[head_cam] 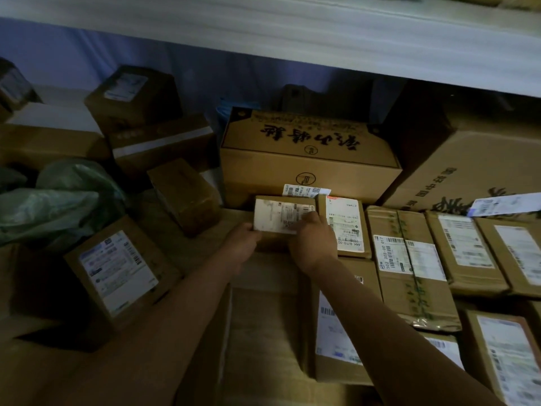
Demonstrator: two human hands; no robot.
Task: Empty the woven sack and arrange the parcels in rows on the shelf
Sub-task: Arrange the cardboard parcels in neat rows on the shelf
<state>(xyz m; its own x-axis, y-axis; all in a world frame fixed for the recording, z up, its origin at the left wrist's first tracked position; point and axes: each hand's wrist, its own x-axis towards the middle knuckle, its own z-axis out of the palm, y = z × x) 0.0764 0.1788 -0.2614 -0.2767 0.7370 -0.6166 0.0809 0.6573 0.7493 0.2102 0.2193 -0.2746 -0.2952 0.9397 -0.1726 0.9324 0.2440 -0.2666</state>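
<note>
While the left hand [244, 244] grips the near left corner of a small brown cardboard parcel with a white label [282, 218], the right hand [314, 241] curls over its right edge, setting it beside a similar labelled carton [345, 227]. It looks light and stiff, best held by opposite edges. Behind stands a large printed cardboard box [307, 153].

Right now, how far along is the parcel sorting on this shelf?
Partly done. On the right, labelled parcels already lie side by side in rows. In hand: both hands, left hand and right hand, grip a small labelled box, placing it beside the end parcel of that row. Left: on the left, loose boxes sit at odd angles beside a green bag. Whether the bag is empty can't be seen.
</note>
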